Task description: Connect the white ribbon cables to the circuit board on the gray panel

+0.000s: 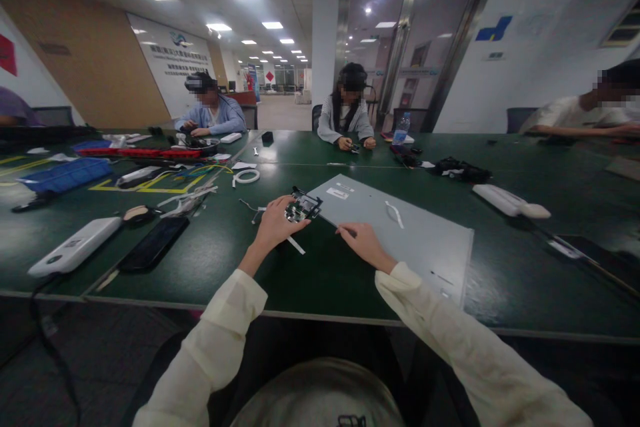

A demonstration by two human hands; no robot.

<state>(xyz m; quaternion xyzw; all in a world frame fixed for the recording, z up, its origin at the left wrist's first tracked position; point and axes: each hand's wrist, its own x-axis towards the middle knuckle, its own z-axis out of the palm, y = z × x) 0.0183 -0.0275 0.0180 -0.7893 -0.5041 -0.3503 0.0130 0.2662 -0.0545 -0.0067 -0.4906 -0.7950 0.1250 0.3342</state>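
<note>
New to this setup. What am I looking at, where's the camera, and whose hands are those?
No robot here: just a person's two bare hands. The single picture comes from a camera worn on that person's head, looking forward and down, so the forearms reach in from the bottom.

The left hand holds a small circuit-board assembly above a dark green table. The right hand is by the edge of a flat grey panel; whether its fingers grip anything is too small to tell.

To the left lie a black slab, a white device and a blue tray. The person across the table is someone else.
</note>
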